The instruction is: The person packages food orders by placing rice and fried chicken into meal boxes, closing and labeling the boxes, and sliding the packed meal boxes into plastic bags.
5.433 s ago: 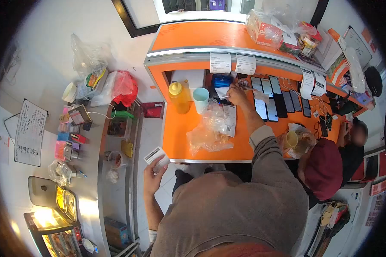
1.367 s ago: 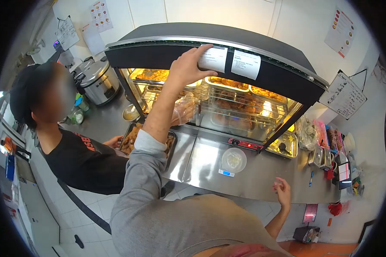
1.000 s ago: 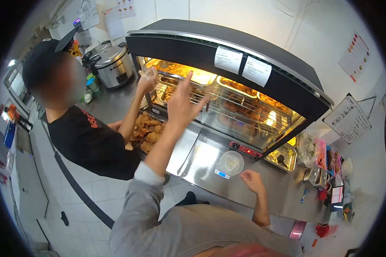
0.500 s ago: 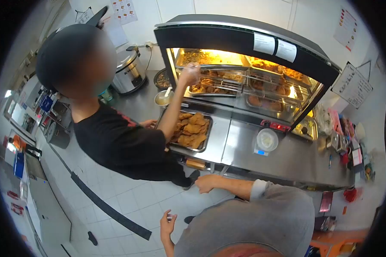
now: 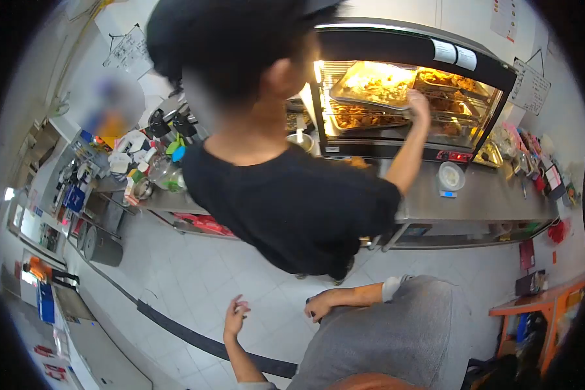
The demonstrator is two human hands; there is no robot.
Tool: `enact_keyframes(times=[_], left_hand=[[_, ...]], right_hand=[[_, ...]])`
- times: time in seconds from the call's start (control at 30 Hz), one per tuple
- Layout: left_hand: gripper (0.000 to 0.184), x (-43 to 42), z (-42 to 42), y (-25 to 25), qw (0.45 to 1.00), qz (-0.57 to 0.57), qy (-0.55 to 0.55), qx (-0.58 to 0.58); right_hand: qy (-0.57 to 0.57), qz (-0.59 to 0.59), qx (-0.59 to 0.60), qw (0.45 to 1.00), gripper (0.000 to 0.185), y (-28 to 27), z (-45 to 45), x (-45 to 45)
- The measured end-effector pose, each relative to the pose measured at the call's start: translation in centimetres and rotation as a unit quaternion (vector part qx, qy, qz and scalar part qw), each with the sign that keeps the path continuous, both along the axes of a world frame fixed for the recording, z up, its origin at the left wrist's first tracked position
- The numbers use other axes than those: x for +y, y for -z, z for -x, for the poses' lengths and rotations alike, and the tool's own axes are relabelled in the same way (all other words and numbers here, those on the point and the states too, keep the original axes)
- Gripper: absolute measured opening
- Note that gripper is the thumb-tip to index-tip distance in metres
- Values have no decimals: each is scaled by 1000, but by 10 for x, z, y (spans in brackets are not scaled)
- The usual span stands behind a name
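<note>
Hovering over the pale tiled floor [image 5: 195, 279], the left hand [image 5: 237, 315] is loosely released, fingers apart and bent, nothing visible in it. The right hand [image 5: 318, 305] is held across in front of the grey shirt [image 5: 403, 338], its fingers curled inward; there's something dark by the fingertips, and I can't tell whether it is gripped.

Just beyond both hands stands a co-worker in a black T-shirt [image 5: 286, 201] and dark cap [image 5: 234, 32], one arm stretched to the lit food warming cabinet [image 5: 383, 43]. That co-worker's hand [image 5: 419, 107] is at the near right corner of a metal tray of food [image 5: 374, 84] on the upper level; the exact hold is too blurred to judge. More browned food sits on the level below.

The cabinet rests on a stainless-steel counter [image 5: 487, 201], two paper slips [image 5: 444, 51] on its top front edge. Before its red control panel [image 5: 454, 156] sits a round clear bowl [image 5: 451, 175] on a small scale [image 5: 448, 194].
</note>
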State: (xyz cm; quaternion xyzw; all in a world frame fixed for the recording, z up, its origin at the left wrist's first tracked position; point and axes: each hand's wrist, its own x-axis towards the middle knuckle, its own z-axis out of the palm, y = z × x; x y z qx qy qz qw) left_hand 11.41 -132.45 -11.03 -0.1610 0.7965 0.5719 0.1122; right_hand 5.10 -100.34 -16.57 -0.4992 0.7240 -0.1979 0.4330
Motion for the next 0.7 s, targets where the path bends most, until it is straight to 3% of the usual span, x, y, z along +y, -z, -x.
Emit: enact_keyframes(times=[0.07,0.13,0.17,0.2,0.23,0.27,0.3,0.37,0.4,0.53,0.7], left_hand=[[45,-64,34,25,988,-27,-148,28],[34,-149,27,100,936,-23,-339,90],[38,-215,2,184,938,27,-345,13],[43,-263,-16,235,935,72,-342,-67],[41,-263,-35,242,881,-3,-467,-72],[44,-251,-61,252,828,-158,-509,-176],[46,-230,-83,242,817,-210,-502,-192],[44,-210,-128,236,906,-201,-331,-172],[44,-202,-146,235,921,-171,-293,-189],[43,-217,-131,237,917,-75,-265,-287],[43,-338,-61,256,911,-8,-246,-331]], right_hand=[[-3,-33,-28,999,37,25,19,-47],[-7,-30,-5,1000,36,17,38,-106],[-16,-47,8,999,36,15,53,-137],[-27,-63,17,998,36,16,64,-171],[-59,3,40,997,36,14,80,-209],[-68,5,29,997,37,12,96,-248],[-83,5,15,996,39,-4,114,-288],[-60,49,33,996,43,-33,146,-352],[-60,58,44,996,45,-41,160,-387],[-43,120,-3,992,47,-80,228,-496],[-44,122,29,991,48,-52,304,-607]])
